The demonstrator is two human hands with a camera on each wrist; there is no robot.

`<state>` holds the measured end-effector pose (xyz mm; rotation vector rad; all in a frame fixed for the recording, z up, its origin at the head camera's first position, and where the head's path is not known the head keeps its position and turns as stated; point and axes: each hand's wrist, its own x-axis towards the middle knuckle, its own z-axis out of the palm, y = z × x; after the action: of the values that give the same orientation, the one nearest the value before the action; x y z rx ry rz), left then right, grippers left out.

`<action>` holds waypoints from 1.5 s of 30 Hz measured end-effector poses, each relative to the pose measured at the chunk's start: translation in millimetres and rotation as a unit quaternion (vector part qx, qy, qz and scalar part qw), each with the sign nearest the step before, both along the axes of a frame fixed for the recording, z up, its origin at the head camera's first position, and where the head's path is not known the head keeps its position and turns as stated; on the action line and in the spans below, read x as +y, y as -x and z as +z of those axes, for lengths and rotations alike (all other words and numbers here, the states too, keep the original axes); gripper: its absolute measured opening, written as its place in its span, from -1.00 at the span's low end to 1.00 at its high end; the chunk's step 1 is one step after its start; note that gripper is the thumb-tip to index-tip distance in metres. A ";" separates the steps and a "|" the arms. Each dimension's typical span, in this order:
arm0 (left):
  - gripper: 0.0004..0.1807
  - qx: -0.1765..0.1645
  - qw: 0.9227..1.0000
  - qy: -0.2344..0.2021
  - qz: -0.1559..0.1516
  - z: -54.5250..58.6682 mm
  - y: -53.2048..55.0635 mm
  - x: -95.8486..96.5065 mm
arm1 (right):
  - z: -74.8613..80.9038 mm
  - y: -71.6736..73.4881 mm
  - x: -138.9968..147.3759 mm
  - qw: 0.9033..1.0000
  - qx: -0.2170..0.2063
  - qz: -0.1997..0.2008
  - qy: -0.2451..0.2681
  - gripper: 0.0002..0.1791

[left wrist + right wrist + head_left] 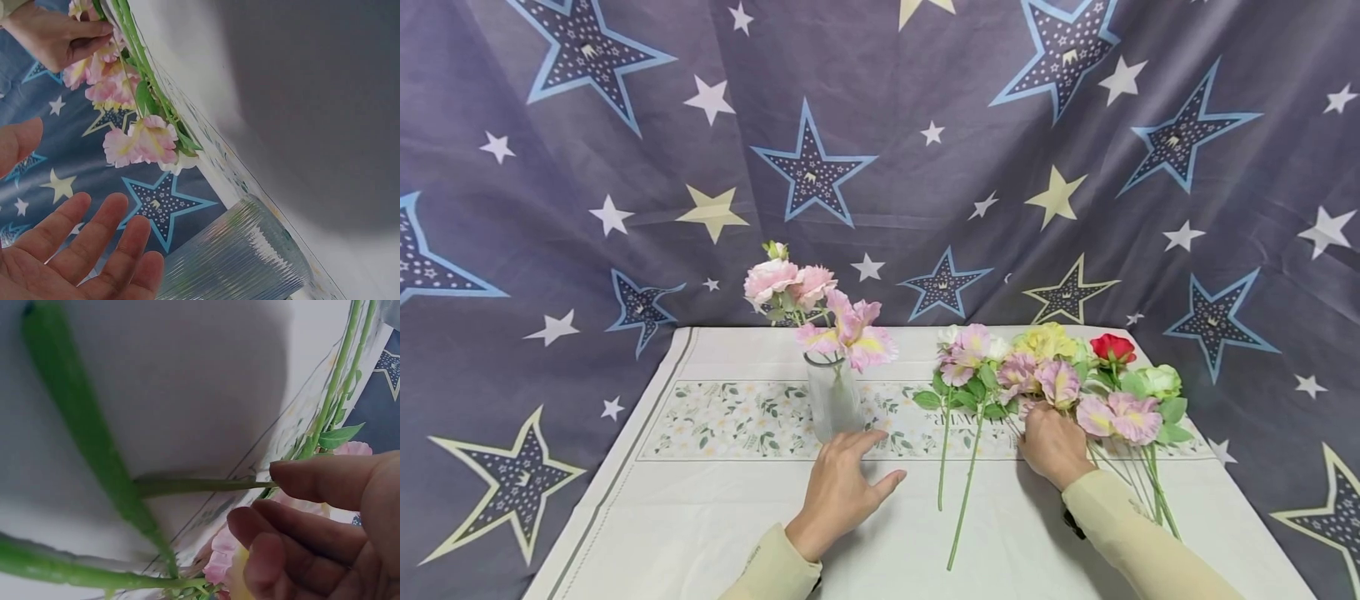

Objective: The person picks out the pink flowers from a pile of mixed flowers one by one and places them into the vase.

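Pinching a stem (206,485), probably for control, is the right hand (1055,442); the left hand (841,485) spreads at six o'clock from the vase (835,404).

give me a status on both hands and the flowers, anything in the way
Left hand empty, near glass vase. Right hand pinching a stem. Pink flowers standing in vase. Loose flowers crowd right hand, may snag.
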<state>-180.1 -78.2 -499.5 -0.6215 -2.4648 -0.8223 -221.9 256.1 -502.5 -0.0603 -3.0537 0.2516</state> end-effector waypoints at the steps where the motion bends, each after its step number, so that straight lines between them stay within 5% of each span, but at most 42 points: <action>1: -0.40 -0.001 1.000 0.000 0.000 0.1 -0.1 0.1 | -0.8 0.4 0.4 1.000 -0.004 -0.002 -0.003 -0.55; 10: -0.40 -0.003 1.000 0.002 0.000 0.7 -0.7 0.6 | -3.8 0.2 -0.3 1.000 0.003 0.003 -0.015 -0.40; 19: -0.40 0.000 1.000 0.001 0.000 0.5 -0.6 0.8 | -4.3 -2.7 -1.7 0.999 0.035 0.005 0.024 -0.56; 23: -0.41 0.001 1.000 0.001 -0.002 0.3 -0.8 1.5 | -1.9 -5.4 -2.1 0.997 0.063 0.023 0.042 -0.91; 28: -0.41 0.000 1.000 0.001 -0.004 1.1 -0.9 3.0 | 3.4 -10.3 -4.6 0.993 0.085 0.042 0.064 -0.70; 45: -0.42 -0.002 1.000 0.004 -0.003 3.1 -0.5 5.2 | 14.4 -19.7 -12.4 0.985 0.120 0.046 0.118 -0.88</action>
<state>-179.6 -73.0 -496.5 -0.6300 -2.4722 -0.8176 -202.2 243.8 -488.2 0.0917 -2.7768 0.5822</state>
